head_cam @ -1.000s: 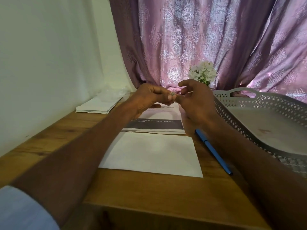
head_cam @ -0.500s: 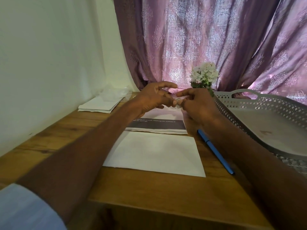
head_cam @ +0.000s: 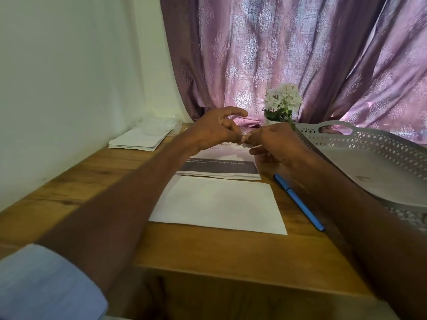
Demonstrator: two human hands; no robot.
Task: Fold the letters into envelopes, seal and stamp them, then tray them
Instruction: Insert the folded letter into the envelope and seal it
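1. Head view looks down over both forearms at a wooden worktop (head_cam: 97, 181), with the two hands meeting in mid-air above the far end of the paperwork.
2. Left hand (head_cam: 212, 131) has thumb and middle fingers pinched on something tiny and pale at its tips, index finger lifted clear. Right hand (head_cam: 277, 144) pinches the same little scrap (head_cam: 245, 140) from the other side. My guess is a stamp or its backing – too small to say for sure.
3. So both grips are closed on that one bit, fingertips practically touching each other.
4. White envelope (head_cam: 219, 203) lies flat right below the hands and nearer the body, long axis running left to right. Folded letter (head_cam: 221, 167) with a dark printed band sits just past its far edge, partly under the hands.
5. Key relation: the envelope is down and toward the person from the pinch, roughly centred between the arms, so either hand could drop onto it – the right one looks a touch closer to the right-hand corners.
6. Perforated grey tray (head_cam: 379, 172) waits on the right, with nothing I can see in it. Blue pen (head_cam: 299, 202) lies diagonally between tray and envelope.
7. Spare envelope stack (head_cam: 141, 142) sits far left by the wall, and a small white flower pot (head_cam: 283, 105) stands by the curtain.
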